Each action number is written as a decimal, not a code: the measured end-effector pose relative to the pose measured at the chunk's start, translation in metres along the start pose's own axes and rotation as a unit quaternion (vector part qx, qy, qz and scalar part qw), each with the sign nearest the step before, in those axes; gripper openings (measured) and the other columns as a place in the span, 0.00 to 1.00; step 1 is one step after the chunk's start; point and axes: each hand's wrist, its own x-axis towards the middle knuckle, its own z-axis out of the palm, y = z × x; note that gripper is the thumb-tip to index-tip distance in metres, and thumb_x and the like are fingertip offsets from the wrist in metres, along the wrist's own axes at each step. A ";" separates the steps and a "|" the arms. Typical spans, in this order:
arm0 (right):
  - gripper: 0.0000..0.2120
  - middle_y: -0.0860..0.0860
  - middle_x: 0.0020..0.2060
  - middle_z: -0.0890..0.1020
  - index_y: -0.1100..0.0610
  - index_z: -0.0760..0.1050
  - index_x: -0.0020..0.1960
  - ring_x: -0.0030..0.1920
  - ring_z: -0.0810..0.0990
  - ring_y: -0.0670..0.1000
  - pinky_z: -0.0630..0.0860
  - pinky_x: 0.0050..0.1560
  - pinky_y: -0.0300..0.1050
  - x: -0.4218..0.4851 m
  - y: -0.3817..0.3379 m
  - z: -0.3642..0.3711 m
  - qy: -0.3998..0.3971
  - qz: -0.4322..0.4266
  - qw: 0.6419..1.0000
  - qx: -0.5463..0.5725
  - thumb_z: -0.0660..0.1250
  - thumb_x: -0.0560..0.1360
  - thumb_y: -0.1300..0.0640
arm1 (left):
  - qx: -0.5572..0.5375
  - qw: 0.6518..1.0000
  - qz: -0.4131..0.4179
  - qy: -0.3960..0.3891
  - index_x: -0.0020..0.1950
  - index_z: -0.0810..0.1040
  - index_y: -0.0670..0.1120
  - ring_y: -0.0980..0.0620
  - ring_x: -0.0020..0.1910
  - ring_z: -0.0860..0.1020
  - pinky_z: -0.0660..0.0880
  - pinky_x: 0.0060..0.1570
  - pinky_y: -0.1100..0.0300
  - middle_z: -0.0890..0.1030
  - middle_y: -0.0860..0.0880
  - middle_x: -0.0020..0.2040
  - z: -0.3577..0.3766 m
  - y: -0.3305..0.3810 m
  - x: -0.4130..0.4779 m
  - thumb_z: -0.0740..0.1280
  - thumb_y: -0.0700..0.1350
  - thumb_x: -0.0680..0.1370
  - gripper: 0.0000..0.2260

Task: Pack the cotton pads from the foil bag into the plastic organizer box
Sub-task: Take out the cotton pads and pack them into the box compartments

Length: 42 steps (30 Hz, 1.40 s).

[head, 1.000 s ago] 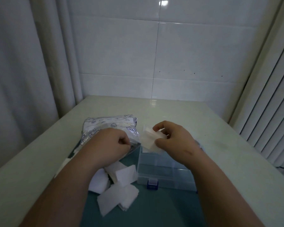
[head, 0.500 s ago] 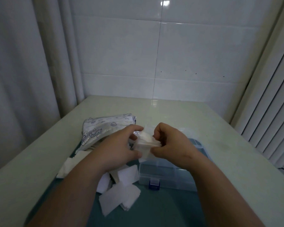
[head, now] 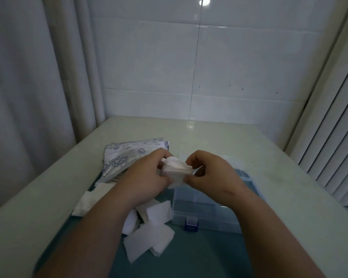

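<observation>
The bag (head: pixel 129 157) lies left, loose pads (head: pixel 149 237) near it. The left hand (head: pixel 147 177) and right hand (head: pixel 209 175) both keep a closed grip on a pad stack (head: pixel 176 167) above the box (head: pixel 205 213). Square its edges first, then lower it flat.

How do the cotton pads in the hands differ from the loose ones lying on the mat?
The held pads are a bunched stack, lifted and pinched between the left hand and right hand. The loose pads lie flat and scattered, mostly on the teal mat, left of the organizer box. Both are white.
</observation>
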 end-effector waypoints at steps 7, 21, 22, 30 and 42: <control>0.21 0.38 0.43 0.76 0.40 0.67 0.55 0.43 0.79 0.44 0.79 0.43 0.36 0.001 0.002 0.003 -0.053 0.028 0.998 -0.004 0.74 0.70 0.53 | 0.032 0.998 -0.022 -0.050 0.63 0.71 0.61 0.56 0.44 0.80 0.79 0.41 0.59 0.80 0.56 0.53 0.000 -0.002 -0.002 0.74 0.42 0.70 0.26; 0.17 0.45 0.45 0.79 0.43 0.68 0.46 0.43 0.81 0.47 0.82 0.48 0.44 0.002 0.003 0.002 -0.040 0.066 0.997 -0.002 0.74 0.71 0.58 | 0.011 1.000 0.024 -0.017 0.51 0.68 0.64 0.52 0.33 0.83 0.82 0.43 0.49 0.80 0.54 0.51 0.000 0.003 -0.004 0.70 0.44 0.76 0.16; 0.16 0.45 0.44 0.80 0.43 0.70 0.47 0.42 0.82 0.47 0.82 0.48 0.45 0.002 0.003 0.001 -0.041 0.069 0.997 -0.001 0.75 0.71 0.57 | 0.024 0.999 0.025 -0.022 0.50 0.68 0.63 0.52 0.33 0.83 0.82 0.43 0.49 0.80 0.55 0.51 0.000 0.003 -0.005 0.70 0.45 0.77 0.15; 0.14 0.45 0.45 0.81 0.45 0.72 0.50 0.43 0.81 0.46 0.81 0.49 0.43 0.002 0.002 0.001 -0.042 0.069 0.997 -0.020 0.74 0.71 0.56 | 0.062 0.997 0.040 -0.014 0.49 0.65 0.65 0.52 0.36 0.82 0.81 0.43 0.49 0.79 0.55 0.53 0.002 0.004 -0.004 0.70 0.46 0.77 0.16; 0.11 0.52 0.39 0.82 0.52 0.81 0.48 0.39 0.80 0.50 0.78 0.43 0.47 -0.001 -0.001 0.000 -0.026 0.069 0.997 0.021 0.61 0.78 0.48 | 0.152 0.987 0.048 -0.020 0.47 0.69 0.57 0.58 0.36 0.73 0.66 0.33 0.59 0.76 0.55 0.38 0.007 -0.002 -0.001 0.70 0.48 0.74 0.10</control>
